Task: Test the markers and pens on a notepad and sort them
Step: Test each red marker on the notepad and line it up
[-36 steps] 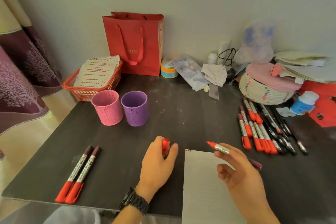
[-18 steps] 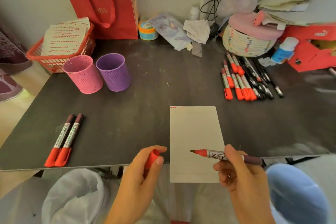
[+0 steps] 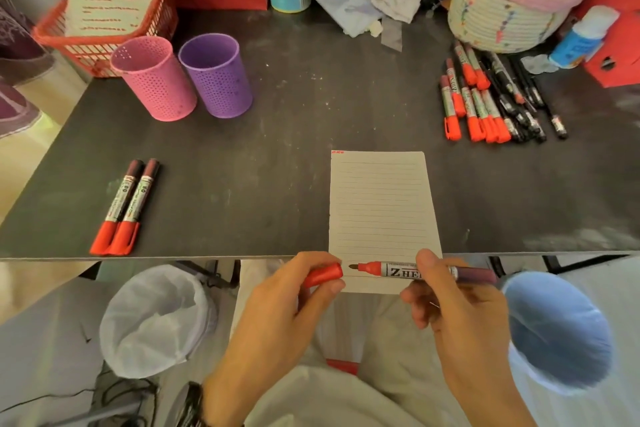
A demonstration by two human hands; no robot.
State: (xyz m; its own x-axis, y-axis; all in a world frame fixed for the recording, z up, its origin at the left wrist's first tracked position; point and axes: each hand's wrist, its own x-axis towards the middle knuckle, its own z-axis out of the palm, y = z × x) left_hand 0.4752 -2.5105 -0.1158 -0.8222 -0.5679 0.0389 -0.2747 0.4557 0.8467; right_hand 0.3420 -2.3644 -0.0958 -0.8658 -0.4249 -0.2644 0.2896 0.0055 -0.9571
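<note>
Pink cup [image 3: 156, 80], purple cup [image 3: 216, 76] — red basket [image 3: 79, 54] behind

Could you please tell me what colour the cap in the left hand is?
The cap is red; the head view shows it best.

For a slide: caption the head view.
Left hand holds a red cap beside the tip of the marker in the right hand, over a lined notepad.

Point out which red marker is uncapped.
The marker gripped in the right hand: its tip is bare, and the left hand holds its red cap. The pair at left and the pile at right are capped.
</note>
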